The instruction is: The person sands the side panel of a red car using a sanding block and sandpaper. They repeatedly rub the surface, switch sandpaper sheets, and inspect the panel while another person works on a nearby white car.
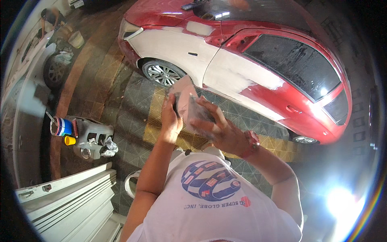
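Observation:
In front of my body I hold a folded pinkish-brown sheet that looks like sandpaper (183, 97). My left hand (172, 119) grips its left side, with the fingers partly hidden behind it. Over the right side lies my right hand (213, 123), fingers bent against a dark grey face of the sheet or of a block within it; I cannot tell which. Slight motion blur softens the right fingers. Beyond both hands stands a red car (266, 101), its front fender and door coated in large pale, filler-like patches.
On the left, a grey stand (94, 131) carries a paint can (62, 126), a yellow cup (69, 140) and crumpled plastic (109, 147). A pale ribbed panel (76, 201) lies lower left. Another person (54, 20) works by a light-coloured car (30, 105). A bright lamp (340, 201) glares lower right.

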`<state>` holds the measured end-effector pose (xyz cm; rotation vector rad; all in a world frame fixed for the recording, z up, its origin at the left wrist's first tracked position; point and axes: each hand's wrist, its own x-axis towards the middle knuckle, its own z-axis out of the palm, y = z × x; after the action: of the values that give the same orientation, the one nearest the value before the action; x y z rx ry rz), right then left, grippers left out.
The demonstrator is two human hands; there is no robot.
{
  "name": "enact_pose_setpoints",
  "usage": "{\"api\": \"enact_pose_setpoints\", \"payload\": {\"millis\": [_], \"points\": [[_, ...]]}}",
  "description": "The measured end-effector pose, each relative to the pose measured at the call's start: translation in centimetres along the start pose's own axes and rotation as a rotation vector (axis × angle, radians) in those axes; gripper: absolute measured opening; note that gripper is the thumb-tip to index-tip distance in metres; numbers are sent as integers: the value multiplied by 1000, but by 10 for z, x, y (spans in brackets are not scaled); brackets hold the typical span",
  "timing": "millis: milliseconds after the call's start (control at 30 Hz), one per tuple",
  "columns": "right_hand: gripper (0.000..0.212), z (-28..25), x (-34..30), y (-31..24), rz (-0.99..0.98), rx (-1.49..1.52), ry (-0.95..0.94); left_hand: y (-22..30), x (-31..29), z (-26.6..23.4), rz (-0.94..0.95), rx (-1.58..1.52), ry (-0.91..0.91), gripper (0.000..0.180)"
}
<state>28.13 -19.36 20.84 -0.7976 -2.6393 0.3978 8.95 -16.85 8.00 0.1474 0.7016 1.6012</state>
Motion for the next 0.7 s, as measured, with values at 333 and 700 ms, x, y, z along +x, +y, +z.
{"api": "enact_pose_setpoints", "payload": {"millis": [333,700], "points": [[75,45,-8,49,407,312,242,4,-15,6,-67,29,-206,43],[49,49,-51,94,550,319,-112,20,-22,13,194,46,-41,40]]}}
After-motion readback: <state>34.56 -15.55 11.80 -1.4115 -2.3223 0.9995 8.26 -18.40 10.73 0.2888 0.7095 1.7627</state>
